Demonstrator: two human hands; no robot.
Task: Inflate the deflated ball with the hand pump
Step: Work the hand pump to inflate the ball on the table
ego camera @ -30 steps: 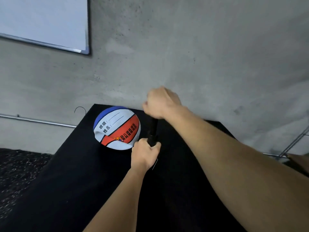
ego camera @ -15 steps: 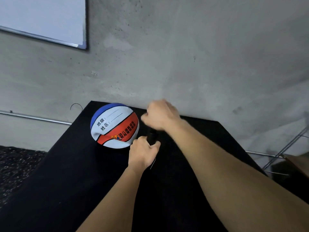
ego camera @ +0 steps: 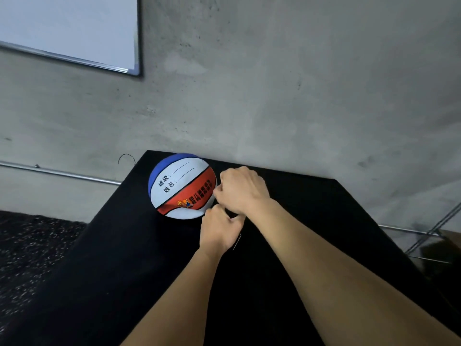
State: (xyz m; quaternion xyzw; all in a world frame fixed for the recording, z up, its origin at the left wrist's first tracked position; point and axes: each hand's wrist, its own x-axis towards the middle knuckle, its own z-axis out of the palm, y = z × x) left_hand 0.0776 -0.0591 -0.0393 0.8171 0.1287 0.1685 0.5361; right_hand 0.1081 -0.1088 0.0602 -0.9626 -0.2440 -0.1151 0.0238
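Observation:
A blue, white and red ball (ego camera: pixel 178 186) with printed characters lies on the black table (ego camera: pixel 124 258) near its far edge. Just right of the ball, my left hand (ego camera: pixel 218 228) grips the body of the black hand pump, which is almost wholly hidden by both hands. My right hand (ego camera: pixel 240 189) is curled round the pump's handle directly above, pushed down until it nearly meets the left hand. A thin light line (ego camera: pixel 237 242), perhaps a wire, shows by my left wrist.
A grey concrete wall rises right behind the table. A whiteboard (ego camera: pixel 67 28) hangs at the upper left. A metal pipe (ego camera: pixel 57 172) runs along the wall at the left, and a metal frame (ego camera: pixel 431 233) stands at the right. Speckled dark floor lies to the left.
My right hand has pushed the pump handle down, from well above my left hand to almost touching it. The pump's shaft, visible before, is now hidden. The ball has stayed in place.

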